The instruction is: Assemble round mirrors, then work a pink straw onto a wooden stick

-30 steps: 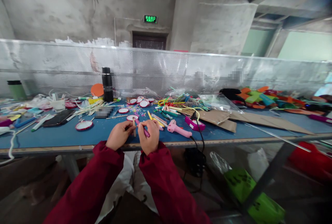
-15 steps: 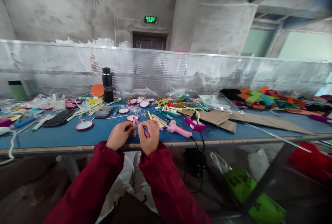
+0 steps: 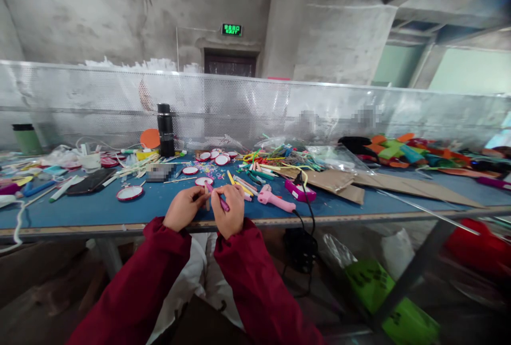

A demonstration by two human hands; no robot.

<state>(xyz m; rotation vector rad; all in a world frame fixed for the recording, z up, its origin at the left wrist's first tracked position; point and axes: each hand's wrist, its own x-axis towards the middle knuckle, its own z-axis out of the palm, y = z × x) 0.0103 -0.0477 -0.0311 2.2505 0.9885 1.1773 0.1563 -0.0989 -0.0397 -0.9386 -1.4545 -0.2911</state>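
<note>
Near the front edge of the blue table, my left hand (image 3: pixel 186 208) pinches a small flat wooden stick (image 3: pixel 207 204), held upright. My right hand (image 3: pixel 229 211) is closed round a purple marker (image 3: pixel 224 204), whose tip end meets the upper part of the stick. Just beyond the fingers lies a round white lid with a red rim (image 3: pixel 204 180). To the right of my right hand are several coloured markers (image 3: pixel 244 185) and a pink glue gun (image 3: pixel 275 199).
Behind stands a black bottle (image 3: pixel 165 129), with more red-rimmed lids (image 3: pixel 130 192) about the table. A dark phone (image 3: pixel 91 181) lies at left. Flat cardboard (image 3: pixel 415 189) and a magenta box (image 3: pixel 300 191) are on the right. A perforated metal screen (image 3: pixel 255 108) runs along the back.
My right hand and the purple marker have shifted slightly left, bringing the marker's tip end over the upper part of the stick. My left hand stays nearly in place.
</note>
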